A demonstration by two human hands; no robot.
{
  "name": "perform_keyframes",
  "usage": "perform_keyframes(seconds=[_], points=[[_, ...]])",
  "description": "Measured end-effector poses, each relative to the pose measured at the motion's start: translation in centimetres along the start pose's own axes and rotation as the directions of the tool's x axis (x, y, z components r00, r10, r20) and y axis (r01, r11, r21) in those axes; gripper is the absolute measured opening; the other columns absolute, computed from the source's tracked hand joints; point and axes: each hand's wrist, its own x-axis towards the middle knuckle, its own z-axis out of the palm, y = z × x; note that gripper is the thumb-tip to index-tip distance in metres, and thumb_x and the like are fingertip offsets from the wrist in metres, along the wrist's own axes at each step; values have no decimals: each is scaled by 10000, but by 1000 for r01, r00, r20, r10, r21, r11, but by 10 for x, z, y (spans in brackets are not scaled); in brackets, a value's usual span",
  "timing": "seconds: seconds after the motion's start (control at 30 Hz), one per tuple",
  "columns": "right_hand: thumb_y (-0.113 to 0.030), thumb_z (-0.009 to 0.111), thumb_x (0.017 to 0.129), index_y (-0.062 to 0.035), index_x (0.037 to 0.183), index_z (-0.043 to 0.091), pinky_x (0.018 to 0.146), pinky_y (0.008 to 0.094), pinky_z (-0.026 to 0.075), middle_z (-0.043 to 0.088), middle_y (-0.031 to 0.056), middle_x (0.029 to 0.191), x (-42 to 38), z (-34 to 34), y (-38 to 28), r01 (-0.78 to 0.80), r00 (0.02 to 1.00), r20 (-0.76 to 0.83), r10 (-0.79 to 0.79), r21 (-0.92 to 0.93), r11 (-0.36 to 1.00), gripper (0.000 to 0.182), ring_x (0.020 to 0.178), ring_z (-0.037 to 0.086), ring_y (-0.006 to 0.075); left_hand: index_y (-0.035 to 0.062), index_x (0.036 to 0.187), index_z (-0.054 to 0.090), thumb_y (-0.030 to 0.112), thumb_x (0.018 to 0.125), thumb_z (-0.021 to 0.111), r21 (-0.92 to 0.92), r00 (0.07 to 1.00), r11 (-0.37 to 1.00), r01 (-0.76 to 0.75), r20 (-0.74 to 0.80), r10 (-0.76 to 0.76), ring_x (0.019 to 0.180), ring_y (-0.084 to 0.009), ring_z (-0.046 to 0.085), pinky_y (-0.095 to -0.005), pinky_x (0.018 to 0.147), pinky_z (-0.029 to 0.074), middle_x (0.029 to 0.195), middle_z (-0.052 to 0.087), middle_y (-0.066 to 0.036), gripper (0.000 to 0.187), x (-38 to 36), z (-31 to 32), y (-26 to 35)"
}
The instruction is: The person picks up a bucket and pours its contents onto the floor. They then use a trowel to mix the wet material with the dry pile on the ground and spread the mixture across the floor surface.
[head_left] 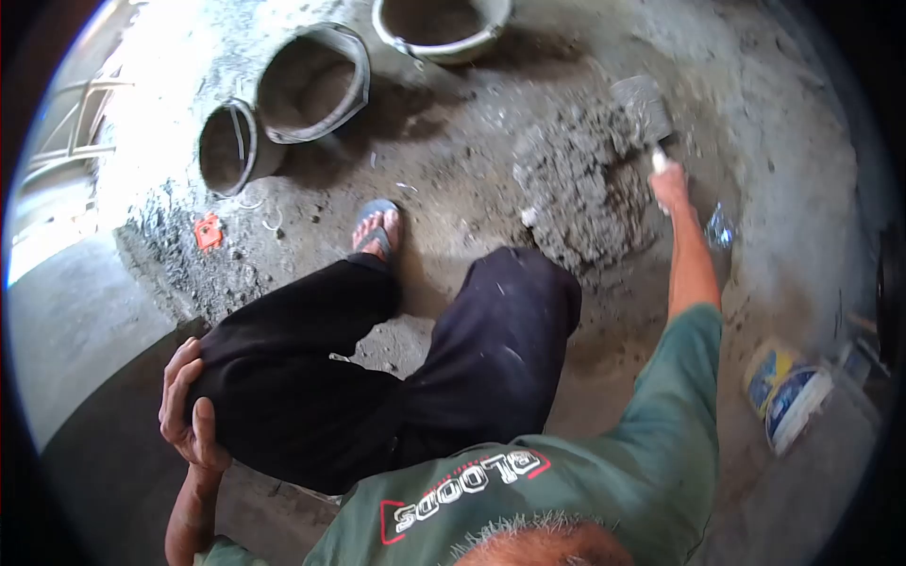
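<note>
Item: right hand [670,186]. Its fingers are closing tightly around the pale handle of a trowel [643,108]; the arm is reaching forward from a green shirt [651,453].

Item: trowel. The grey, mortar-smeared blade is pointing away from the person and lying at the far right edge of the heap.

Item: mortar heap [566,179]. Grey, wet-looking, lumpy; it is sitting directly on the floor [453,123], in front of the person's right knee and just left of the right hand.

Item: left hand [193,406]. It is resting on the left knee of the dark trousers [302,377], its fingers spreading loosely and bending a little, the thumb standing apart; it is gripping nothing.

Item: three containers, standing in a row beyond the feet. A small bucket [252,141] is standing left, a larger bucket [362,85] is standing close beside it, and a wide tub [444,53] is standing farther right, partly leaving the view.

Item: sandal [380,206], which the left foot is wearing.

Sundries: an orange piece [209,232] is lying near the small bucket; a shiny scrap [720,226] is lying beside the right forearm; a yellow-and-blue pail [781,389] is sitting farther right.
</note>
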Motion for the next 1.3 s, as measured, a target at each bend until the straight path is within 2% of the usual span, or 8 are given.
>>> perform_keyframes(seconds=[0.1, 0.27, 0.53, 0.63, 0.73, 0.97, 1.1, 1.3], points=[[-90, 556, 742, 13, 958, 586, 744, 526, 485, 635, 287, 934, -27, -14, -37, 343, 936, 164, -311, -233, 910, 241, 911, 595, 478, -64, 1124, 595, 296, 916, 520, 8, 1000, 1000, 14, -19, -14, 1189, -369, 525, -459, 1039, 354, 1232, 569, -256, 423, -1, 0, -1], [-102, 589, 786, -38, 998, 540, 733, 553, 495, 643, 274, 902, -110, -29, -44, 260, 953, 241, -181, -348, 901, 227, 873, 619, 463, -56, 1173, 590, 289, 937, 492, 14, 998, 998, 64, -19, -64, 1214, -341, 512, -442, 1067, 332, 1269, 560, -236, 429, 3, 4, 1], [-210, 652, 794, -70, 1037, 484, 647, 506, 526, 642, 224, 825, -208, -57, -61, 277, 852, -380, -360, -258, 926, 327, 720, 653, 401, -57, 1194, 578, 248, 939, 471, -1, 1000, 1000, 30, 3, -30, 1222, -336, 503, -444, 1073, 324, 1278, 551, -239, 412, 14, 8, -3], [-203, 639, 809, -64, 1058, 463, 649, 493, 535, 633, 212, 758, -214, -22, -83, 182, 890, -427, -158, 16, 983, 335, 699, 661, 389, -55, 1200, 576, 243, 941, 471, 2, 1000, 1000, 10, 14, -10, 1224, -332, 501, -439, 1076, 319, 1280, 551, -237, 408, 19, 12, 0], [-104, 511, 846, -43, 1016, 447, 669, 542, 521, 649, 229, 735, -212, 38, -49, 222, 975, 91, -203, -324, 920, 192, 736, 653, 446, -51, 1201, 578, 248, 944, 474, 11, 1000, 1000, 2, 24, -2, 1226, -326, 500, -432, 1078, 317, 1282, 552, -229, 408, 24, 13, 0], [-103, 500, 837, -39, 991, 465, 665, 556, 516, 654, 240, 760, -237, 35, -59, 166, 932, -327, -158, -4, 986, 171, 740, 647, 457, -49, 1202, 581, 254, 948, 482, 4, 1000, 1000, 4, 9, -4, 1221, -319, 505, -427, 1075, 323, 1274, 562, -218, 408, 22, 17, 3], [-143, 564, 826, -43, 1016, 459, 673, 538, 521, 654, 256, 808, -221, 32, -42, 145, 988, 96, -121, -310, 940, 239, 765, 653, 439, -52, 1203, 579, 255, 948, 482, -5, 1000, 1000, 11, 16, -11, 1219, -320, 505, -428, 1076, 323, 1272, 562, -218, 411, 28, 20, 4], [-186, 616, 788, -50, 1054, 447, 743, 545, 498, 648, 271, 851, -226, 37, -10, -91, 986, -146, 84, -37, 995, 343, 848, 629, 460, -59, 1201, 578, 258, 950, 477, -7, 1000, 1000, -9, 30, 9, 1228, -320, 498, -429, 1080, 316, 1273, 563, -217, 417, 30, 20, 7]])
